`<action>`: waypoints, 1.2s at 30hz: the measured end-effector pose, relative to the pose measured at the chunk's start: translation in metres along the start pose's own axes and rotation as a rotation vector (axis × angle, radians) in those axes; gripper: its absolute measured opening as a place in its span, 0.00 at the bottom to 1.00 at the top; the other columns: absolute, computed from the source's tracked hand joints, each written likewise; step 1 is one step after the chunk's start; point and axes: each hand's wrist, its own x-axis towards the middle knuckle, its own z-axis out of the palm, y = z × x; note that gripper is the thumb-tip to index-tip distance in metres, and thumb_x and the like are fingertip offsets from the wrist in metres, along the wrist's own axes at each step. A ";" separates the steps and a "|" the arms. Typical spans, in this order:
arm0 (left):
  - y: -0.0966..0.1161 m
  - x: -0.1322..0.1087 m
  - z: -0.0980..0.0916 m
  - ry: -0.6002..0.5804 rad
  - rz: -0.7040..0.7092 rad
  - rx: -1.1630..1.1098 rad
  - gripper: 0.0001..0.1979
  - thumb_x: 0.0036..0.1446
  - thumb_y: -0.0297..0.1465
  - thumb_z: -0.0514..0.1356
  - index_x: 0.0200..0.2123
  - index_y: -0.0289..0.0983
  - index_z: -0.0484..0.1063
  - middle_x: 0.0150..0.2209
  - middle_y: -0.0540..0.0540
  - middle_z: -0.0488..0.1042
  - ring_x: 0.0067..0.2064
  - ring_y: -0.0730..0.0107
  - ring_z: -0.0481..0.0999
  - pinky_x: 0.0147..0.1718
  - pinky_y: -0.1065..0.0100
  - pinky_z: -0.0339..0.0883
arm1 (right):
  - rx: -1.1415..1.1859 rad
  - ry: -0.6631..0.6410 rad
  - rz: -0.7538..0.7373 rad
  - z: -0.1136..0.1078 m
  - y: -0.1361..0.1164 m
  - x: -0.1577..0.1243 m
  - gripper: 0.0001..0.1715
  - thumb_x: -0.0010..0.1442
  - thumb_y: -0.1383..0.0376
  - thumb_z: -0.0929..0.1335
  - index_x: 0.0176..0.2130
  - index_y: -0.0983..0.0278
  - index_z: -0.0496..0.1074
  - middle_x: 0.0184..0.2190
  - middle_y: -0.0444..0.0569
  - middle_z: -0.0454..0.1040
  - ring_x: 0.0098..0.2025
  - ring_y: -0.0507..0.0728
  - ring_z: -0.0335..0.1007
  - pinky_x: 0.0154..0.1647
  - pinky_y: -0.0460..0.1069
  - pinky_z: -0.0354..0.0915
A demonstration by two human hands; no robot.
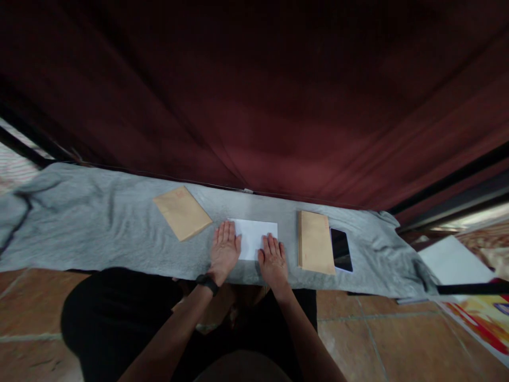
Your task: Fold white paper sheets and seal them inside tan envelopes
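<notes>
A white sheet of paper (pixel 250 239) lies flat in front of me on a grey cloth. Across its left edge rests my left hand (pixel 225 246), palm down with the fingers stretched out. My right hand (pixel 272 258) lies flat over the lower right corner of the sheet, fingers extended. Neither hand grips anything. Left of the sheet is a brown envelope (pixel 183 213), set at a slant. To the right stands a stack of brown envelopes (pixel 317 241), its side edge showing several layers.
Beside the stack lies a dark-screened phone (pixel 342 250). The grey cloth (pixel 111 223) covers a long narrow surface backed by a dark red panel (pixel 274 132). Another white sheet (pixel 457 260) and a colourful printed box (pixel 485 315) sit at the far right, above the tiled floor (pixel 358 339).
</notes>
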 end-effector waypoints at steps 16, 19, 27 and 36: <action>-0.002 -0.004 -0.003 -0.108 0.139 0.001 0.30 0.70 0.39 0.44 0.69 0.29 0.56 0.70 0.35 0.57 0.72 0.57 0.52 0.69 0.52 0.47 | 0.016 0.006 0.011 -0.003 -0.001 0.001 0.31 0.72 0.63 0.59 0.70 0.66 0.55 0.70 0.58 0.56 0.71 0.63 0.51 0.70 0.63 0.47; -0.015 -0.017 -0.012 -0.093 0.157 0.016 0.30 0.70 0.40 0.45 0.68 0.29 0.58 0.70 0.34 0.57 0.72 0.55 0.53 0.69 0.51 0.48 | 0.021 0.014 0.004 -0.004 -0.001 0.000 0.31 0.72 0.62 0.59 0.70 0.66 0.55 0.70 0.58 0.57 0.71 0.63 0.51 0.70 0.63 0.46; -0.031 -0.040 -0.027 -0.229 0.433 0.022 0.23 0.67 0.32 0.52 0.64 0.41 0.66 0.66 0.41 0.66 0.69 0.57 0.61 0.67 0.47 0.52 | 0.034 0.041 0.003 -0.002 0.000 -0.001 0.30 0.72 0.61 0.59 0.69 0.67 0.57 0.69 0.58 0.58 0.71 0.63 0.52 0.70 0.62 0.47; -0.026 -0.023 -0.037 -0.349 0.453 0.145 0.32 0.56 0.14 0.47 0.59 0.41 0.69 0.64 0.43 0.69 0.64 0.64 0.68 0.61 0.56 0.63 | 0.019 0.054 0.010 -0.004 -0.002 0.000 0.28 0.72 0.62 0.60 0.67 0.67 0.61 0.67 0.58 0.62 0.70 0.62 0.55 0.70 0.62 0.48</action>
